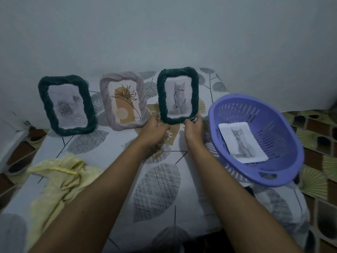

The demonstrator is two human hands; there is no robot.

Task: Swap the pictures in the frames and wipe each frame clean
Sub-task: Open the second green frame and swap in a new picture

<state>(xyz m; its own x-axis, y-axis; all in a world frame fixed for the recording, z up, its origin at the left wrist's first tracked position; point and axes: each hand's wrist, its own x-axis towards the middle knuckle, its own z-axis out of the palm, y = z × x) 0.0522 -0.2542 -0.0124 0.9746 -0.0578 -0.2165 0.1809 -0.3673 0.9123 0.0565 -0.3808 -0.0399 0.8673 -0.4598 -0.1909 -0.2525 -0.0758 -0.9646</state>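
Dark-green rope-twisted frame (161, 99), a rounded rectangle, upright; left hand (155, 129) and right hand (194, 129) each grip its bottom edge.

This looks like a room in a home. A table under a leaf-printed cloth (156, 189) stands against a plain pale wall (164, 33). Near its far left corner stand a dark green picture frame (66, 105) and a pale picture frame (124, 101). A purple plastic basket (284, 161) sits at the right edge and a crumpled yellow cloth (60, 179) at the left edge. Beside the table is a surface printed with fans and bricks (313, 143).
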